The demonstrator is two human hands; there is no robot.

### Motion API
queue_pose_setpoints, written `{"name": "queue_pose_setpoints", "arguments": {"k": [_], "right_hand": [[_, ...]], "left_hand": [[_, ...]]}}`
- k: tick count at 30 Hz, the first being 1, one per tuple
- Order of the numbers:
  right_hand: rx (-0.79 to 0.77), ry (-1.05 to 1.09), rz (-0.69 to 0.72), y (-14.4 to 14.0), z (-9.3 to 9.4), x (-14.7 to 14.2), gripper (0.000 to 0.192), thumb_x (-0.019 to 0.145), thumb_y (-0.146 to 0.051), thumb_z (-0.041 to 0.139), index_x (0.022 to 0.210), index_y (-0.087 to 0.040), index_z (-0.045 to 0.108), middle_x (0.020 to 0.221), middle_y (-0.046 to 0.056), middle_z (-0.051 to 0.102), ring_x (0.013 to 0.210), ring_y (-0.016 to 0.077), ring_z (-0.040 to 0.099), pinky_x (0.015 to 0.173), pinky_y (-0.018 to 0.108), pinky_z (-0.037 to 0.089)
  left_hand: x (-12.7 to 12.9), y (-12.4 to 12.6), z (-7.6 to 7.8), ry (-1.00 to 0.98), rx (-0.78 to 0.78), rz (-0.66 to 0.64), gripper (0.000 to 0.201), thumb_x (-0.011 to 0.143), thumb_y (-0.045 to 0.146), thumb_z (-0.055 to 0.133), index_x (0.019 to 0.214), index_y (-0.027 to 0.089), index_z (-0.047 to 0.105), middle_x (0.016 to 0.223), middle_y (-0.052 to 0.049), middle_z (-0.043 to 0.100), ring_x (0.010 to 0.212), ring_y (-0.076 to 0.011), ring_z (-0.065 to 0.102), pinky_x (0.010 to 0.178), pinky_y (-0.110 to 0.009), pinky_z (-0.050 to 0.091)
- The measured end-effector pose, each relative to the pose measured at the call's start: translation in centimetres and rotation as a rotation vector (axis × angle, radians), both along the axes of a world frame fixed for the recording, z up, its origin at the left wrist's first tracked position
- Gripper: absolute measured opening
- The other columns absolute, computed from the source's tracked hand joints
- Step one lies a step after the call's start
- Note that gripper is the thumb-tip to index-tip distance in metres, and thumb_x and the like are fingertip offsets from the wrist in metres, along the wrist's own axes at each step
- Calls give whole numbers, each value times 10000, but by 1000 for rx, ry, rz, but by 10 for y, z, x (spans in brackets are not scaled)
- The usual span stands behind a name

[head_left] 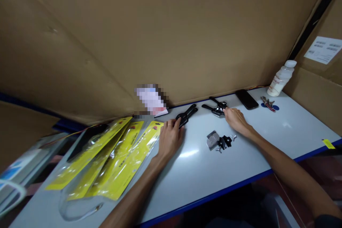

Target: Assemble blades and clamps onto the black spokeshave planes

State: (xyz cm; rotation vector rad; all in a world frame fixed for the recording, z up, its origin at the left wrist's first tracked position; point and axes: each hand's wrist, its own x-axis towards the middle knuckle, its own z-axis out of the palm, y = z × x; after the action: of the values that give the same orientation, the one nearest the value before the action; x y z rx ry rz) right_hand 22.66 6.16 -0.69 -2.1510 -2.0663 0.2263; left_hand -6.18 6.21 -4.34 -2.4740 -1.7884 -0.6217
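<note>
My left hand (170, 137) rests on the white table (203, 174), its fingertips touching a black plier-like tool (187, 114) that lies near the cardboard wall. My right hand (235, 119) reaches further right, its fingers on a second black tool (216, 107) with spread handles. Between the two hands, nearer to me, lies a small heap of parts (219, 141): grey metal plates, a black piece and a few screws. Whether either hand grips its tool is unclear.
Yellow plastic packages (112, 156) overlap at the left. A black phone (246, 99), a bunch of keys (268, 103) and a white bottle (281, 78) stand at the back right. Cardboard walls (160, 32) enclose the table. A yellow tag (328, 144) sits at the right edge.
</note>
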Motion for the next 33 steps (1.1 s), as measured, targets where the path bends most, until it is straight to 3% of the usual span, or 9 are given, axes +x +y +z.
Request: {"name": "queue_pose_setpoints", "arguments": {"k": [4,8,12,15,22,25,28,30,33], "right_hand": [[9,25,60,-2,2,-1,269,1011,-271,464,1116,-126,665,1026,182,728,943,293,688,737,336,454],[65,56,160,-10,11,-4,247,983,-164,459,1103,-86,661,1134,238,665,1135,335,593,886,407,436],[-27,183,492,-20,16,-10,224,874,-156,652,1090,-206,685,1121,70,683,1110,225,593,917,301,433],[-109,250,662,-24,12,-15,316,759,-133,755,1056,-226,700,1071,42,669,1046,208,598,852,263,439],[-143,332,638,-21,2,-16,226,685,-175,822,877,-189,704,862,16,633,852,184,581,686,239,393],[-131,377,634,-17,2,-14,132,723,-182,798,672,-181,677,715,-19,583,730,145,550,640,234,359],[-67,435,599,-14,5,-12,122,803,-222,744,695,-180,706,731,-21,575,729,127,536,661,239,357],[-7,459,554,-15,8,-11,161,866,-274,689,738,-181,719,720,-27,550,703,118,506,647,244,341],[-14,590,471,-17,13,-13,331,886,-346,657,604,-175,635,569,-65,413,567,97,393,559,248,262]], "left_hand": [[-4,1,0,31,-18,-9,395,959,292,425,1230,123,658,1149,-195,589,1044,-350,549,899,-501,465],[-4,-3,-1,4,-53,-16,346,954,306,449,1199,166,651,1100,-144,593,989,-294,597,883,-425,495],[1,-4,-3,-36,-92,67,430,994,373,412,1348,139,478,1126,-144,614,970,-267,645,832,-379,516],[5,-1,-2,-7,-152,134,410,1005,411,395,1295,138,496,1002,-128,682,933,-288,670,766,-368,502],[8,0,7,46,-271,178,226,985,323,428,977,191,611,924,-111,723,847,-272,685,680,-321,437],[9,-4,10,11,-286,155,184,971,279,437,944,181,591,975,-142,703,916,-290,667,717,-334,432],[7,-9,12,-75,-304,134,153,971,256,419,943,190,554,901,-127,679,868,-288,655,706,-334,410],[5,-12,14,-163,-326,123,128,970,250,409,937,207,525,772,-75,637,747,-268,632,662,-322,379],[3,-17,15,-340,-371,94,78,949,244,442,884,231,485,614,9,511,601,-220,549,609,-297,323]]}}
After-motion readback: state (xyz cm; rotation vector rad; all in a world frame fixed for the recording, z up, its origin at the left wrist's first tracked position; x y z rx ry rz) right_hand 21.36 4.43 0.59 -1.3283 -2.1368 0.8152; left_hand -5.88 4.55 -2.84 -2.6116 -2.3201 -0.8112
